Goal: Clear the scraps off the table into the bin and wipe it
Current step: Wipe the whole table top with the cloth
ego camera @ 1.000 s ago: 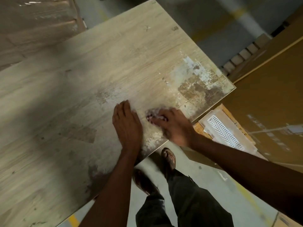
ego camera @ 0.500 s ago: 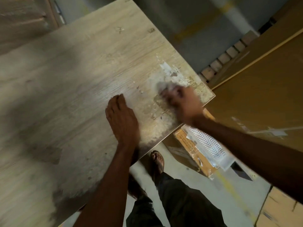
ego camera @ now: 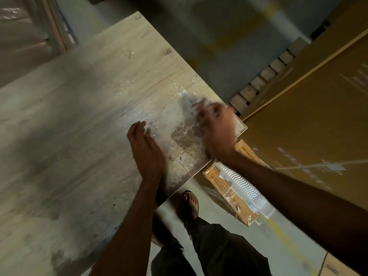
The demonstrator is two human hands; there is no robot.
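Observation:
The pale wooden table fills the left and middle of the head view. A worn, stained patch with white flecks lies near its right corner. My left hand rests on its edge on the table beside this patch, fingers straight and together, holding nothing. My right hand is blurred over the right corner, fingers curled down on a small pale wad that is pressed to the surface. No bin is in view.
A large brown cardboard box stands close to the right of the table corner. On the floor below the corner lies a flat carton with a white wavy-patterned pack. My sandalled foot is at the table's near edge. A plastic-wrapped item is at the far left.
My right hand has swept with the wad from the near edge out toward the right corner. My left hand has tipped from flat up onto its edge. The camera has shifted.

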